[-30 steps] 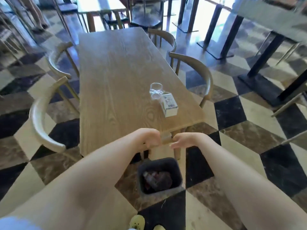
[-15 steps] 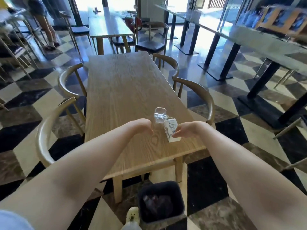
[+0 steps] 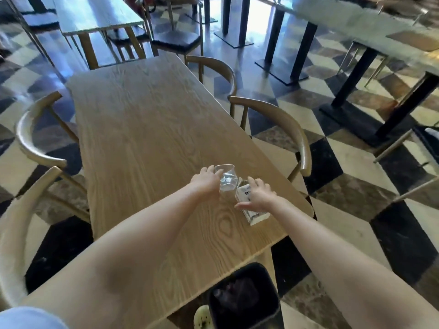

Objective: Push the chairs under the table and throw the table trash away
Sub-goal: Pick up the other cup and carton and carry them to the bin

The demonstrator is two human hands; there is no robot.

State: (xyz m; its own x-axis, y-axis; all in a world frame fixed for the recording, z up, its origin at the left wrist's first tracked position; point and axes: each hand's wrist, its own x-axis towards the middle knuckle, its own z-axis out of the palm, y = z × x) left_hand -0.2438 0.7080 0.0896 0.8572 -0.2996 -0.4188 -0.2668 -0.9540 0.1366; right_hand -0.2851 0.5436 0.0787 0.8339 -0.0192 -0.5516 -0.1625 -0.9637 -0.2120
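Note:
A clear plastic cup stands on the wooden table near its right front corner, with a white carton lying just right of it. My left hand touches the cup's left side, fingers spread around it. Over the carton's top lies my right hand, with its fingers apart. Neither object is lifted. Two wooden chairs stand at the table's left side and two more chairs at its right, all close to the table.
A black trash bin with dark waste inside stands on the checkered floor at the table's near end, beside my shoe. Another wooden table and dark-cushioned chairs stand beyond. Black-legged tables line the right.
Both hands rose from the table's near edge above the bin and reached forward to the cup and carton. The view shifted nearer the table.

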